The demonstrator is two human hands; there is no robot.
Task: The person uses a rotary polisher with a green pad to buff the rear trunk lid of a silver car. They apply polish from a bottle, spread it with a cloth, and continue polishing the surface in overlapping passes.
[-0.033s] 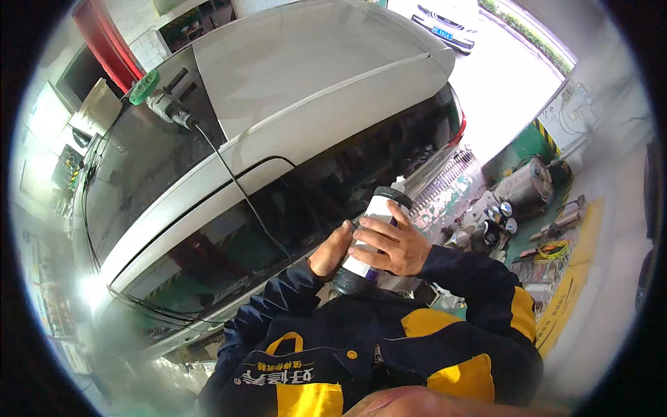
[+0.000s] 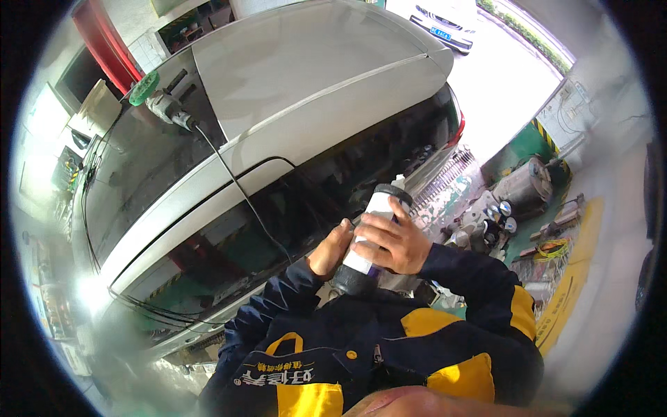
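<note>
A white-labelled bottle [image 2: 381, 203] with black ends and a small pale spout is tilted in front of my chest. My right hand [image 2: 396, 243] wraps its fingers across the label. From the other side, my left hand [image 2: 329, 251] grips the bottle's lower part with the thumb up; its other fingers are mostly hidden. Beyond my hands is the side of a pale car [image 2: 326, 97] with dark windows. A grey power polisher [image 2: 167, 109] with a green pad lies on the car's dark front glass, apart from both hands.
The polisher's cord [image 2: 236, 184] hangs over the car's side window. Gauges [image 2: 501, 217], a metal cylinder [image 2: 524, 186] and assorted tools clutter the floor at right. A red post [image 2: 108, 45] stands at far left. Another white car [image 2: 445, 26] is parked outside.
</note>
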